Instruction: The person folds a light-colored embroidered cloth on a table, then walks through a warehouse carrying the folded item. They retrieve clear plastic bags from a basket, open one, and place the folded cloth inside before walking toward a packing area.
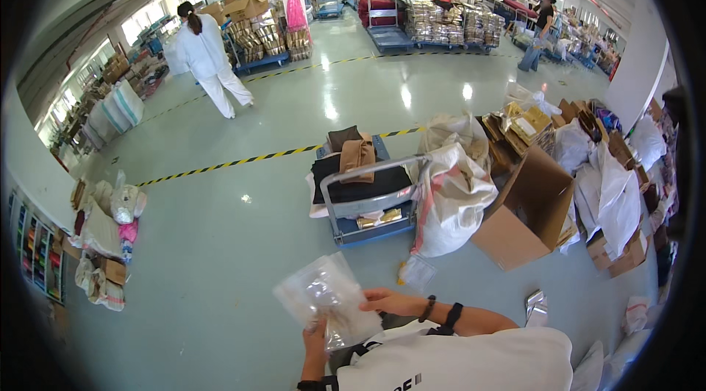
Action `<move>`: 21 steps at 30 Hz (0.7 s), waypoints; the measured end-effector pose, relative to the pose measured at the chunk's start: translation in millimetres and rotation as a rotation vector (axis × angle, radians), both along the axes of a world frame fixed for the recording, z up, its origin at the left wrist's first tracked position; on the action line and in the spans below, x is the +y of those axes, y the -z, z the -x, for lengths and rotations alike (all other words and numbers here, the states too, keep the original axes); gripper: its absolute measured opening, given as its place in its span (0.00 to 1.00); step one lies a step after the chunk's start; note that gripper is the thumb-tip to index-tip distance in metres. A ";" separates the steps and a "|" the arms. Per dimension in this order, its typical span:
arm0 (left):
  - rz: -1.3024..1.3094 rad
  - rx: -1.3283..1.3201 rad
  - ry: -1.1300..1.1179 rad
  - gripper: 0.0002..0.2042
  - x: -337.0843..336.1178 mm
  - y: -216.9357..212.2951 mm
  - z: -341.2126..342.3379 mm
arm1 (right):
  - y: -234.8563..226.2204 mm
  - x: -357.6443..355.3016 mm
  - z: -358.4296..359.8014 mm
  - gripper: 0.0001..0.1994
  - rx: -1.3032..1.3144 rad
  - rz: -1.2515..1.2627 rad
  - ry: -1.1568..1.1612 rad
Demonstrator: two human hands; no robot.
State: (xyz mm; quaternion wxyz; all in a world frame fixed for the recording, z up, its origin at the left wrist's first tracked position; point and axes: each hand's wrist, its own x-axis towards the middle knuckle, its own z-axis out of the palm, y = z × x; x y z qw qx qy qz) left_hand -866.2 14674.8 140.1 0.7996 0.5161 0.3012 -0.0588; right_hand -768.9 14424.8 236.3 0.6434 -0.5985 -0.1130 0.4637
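Both hands' fingers [382, 301] grip 1 clear plastic bag [327, 299] above the grey floor [220, 244], near a white sack [452, 200].

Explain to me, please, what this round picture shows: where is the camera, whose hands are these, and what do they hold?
There is no machine here. A person wears a wide fisheye camera on the head, looking down, so the picture is round and straight lines bend near the rim. The two bare hands at the bottom belong to that person. The left hand grips a clear plastic bag from below, and the right hand, with a dark bracelet at the wrist, holds the bag's right edge. Something pale seems to lie inside the bag; I cannot tell what.

Ahead on the shiny floor stands a blue cart stacked with dark and brown folded cloth. Beside it are a full white sack and an open cardboard box. Farther off, a person in white walks away.
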 end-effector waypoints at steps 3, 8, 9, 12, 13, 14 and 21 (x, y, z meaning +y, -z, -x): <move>0.063 -0.082 -0.097 0.12 55.2 1.1 -63.5 | 2.5 66.9 -79.2 0.27 0.033 -0.111 -0.024; -0.604 0.004 0.057 0.12 155.2 23.5 -195.5 | 29.2 184.2 -204.5 0.32 -0.516 -0.005 0.098; -0.136 -0.133 -0.032 0.12 176.5 18.7 -222.3 | 33.2 204.8 -224.2 0.30 -0.293 -0.086 0.208; -0.126 -0.045 0.248 0.11 236.7 -9.7 -303.6 | 32.9 250.3 -281.3 0.28 -0.035 0.053 0.353; -0.143 0.040 0.310 0.10 254.0 -20.5 -331.8 | 27.8 260.9 -301.6 0.24 -0.067 0.062 0.388; -0.097 0.012 0.338 0.10 269.9 -29.8 -359.8 | 21.4 270.2 -322.6 0.23 -0.037 -0.017 0.422; 0.046 -0.039 0.443 0.11 331.4 -35.4 -554.4 | 29.2 317.6 -486.3 0.20 0.101 -0.076 0.570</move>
